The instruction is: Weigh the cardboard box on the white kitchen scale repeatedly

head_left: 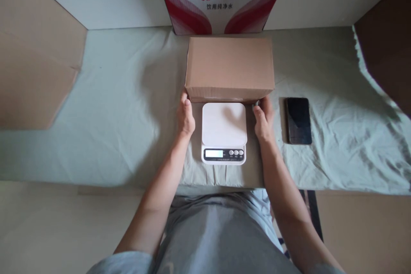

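A closed brown cardboard box [229,63] is at the middle of the cloth-covered table. My left hand [185,115] is at its near left corner, with the fingertips partly hidden by the box. At the near right corner, my right hand [263,117] grips the other side, its thumb toward me. Between my hands and just in front of the box is a white digital kitchen scale [224,125]. Its display [213,153] is lit, but I cannot read any figure. The scale's square platform carries nothing but a shadow.
A black smartphone [299,120] lies right of my right hand. Behind the box stands a white and red printed carton [221,17]. Cardboard panels flank the table at left [38,51] and right [385,38]. A pale green cloth [112,107] covers the tabletop, with wrinkles.
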### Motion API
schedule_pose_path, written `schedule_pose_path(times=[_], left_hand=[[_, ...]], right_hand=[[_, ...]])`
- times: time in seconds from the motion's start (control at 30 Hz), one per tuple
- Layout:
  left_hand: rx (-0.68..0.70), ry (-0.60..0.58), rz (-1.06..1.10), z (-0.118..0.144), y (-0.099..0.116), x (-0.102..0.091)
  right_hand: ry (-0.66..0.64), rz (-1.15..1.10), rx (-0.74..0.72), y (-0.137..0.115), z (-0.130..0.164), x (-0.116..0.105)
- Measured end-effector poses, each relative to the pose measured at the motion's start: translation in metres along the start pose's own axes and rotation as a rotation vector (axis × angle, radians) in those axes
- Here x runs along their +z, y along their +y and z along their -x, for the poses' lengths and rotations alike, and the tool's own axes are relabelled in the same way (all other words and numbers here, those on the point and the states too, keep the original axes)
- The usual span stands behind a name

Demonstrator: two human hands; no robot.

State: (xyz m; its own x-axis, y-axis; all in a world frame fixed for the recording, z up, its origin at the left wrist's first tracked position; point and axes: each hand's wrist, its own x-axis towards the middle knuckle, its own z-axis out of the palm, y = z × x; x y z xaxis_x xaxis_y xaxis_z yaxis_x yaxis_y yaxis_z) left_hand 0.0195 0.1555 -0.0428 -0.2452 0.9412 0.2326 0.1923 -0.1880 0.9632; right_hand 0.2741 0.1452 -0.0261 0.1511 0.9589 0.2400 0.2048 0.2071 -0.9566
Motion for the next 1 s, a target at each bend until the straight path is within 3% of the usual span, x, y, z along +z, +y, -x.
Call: schedule_pose_path(times=[0.13, 0.23, 0.43, 0.57, 0.77, 1.0], left_hand=[[-0.023, -0.053, 0.035, -0.002, 0.0, 0.001], [0.017, -0.05, 0.074, -0.002, 0.011, -0.001], [0.181, -0.04, 0.137, 0.02, 0.069, -0.015], [0.145, -0.006, 0.123, 0.054, 0.094, -0.023], [0.052, -0.017, 0.118, 0.104, 0.09, -0.032], [-0.025, -0.017, 0.152, 0.123, 0.078, -0.04]], right_hand=[[-0.041, -0.023, -0.012, -0.005, -0.003, 0.0], [-0.025, -0.049, -0.062, -0.012, -0.004, 0.0], [0.017, -0.133, -0.15, -0.055, 0.018, -0.007], [0.042, -0.08, -0.085, -0.078, 0.051, -0.016], [0.053, 0.003, 0.031, -0.067, 0.104, -0.029], [0.022, 0.093, 0.117, -0.063, 0.129, -0.028]])
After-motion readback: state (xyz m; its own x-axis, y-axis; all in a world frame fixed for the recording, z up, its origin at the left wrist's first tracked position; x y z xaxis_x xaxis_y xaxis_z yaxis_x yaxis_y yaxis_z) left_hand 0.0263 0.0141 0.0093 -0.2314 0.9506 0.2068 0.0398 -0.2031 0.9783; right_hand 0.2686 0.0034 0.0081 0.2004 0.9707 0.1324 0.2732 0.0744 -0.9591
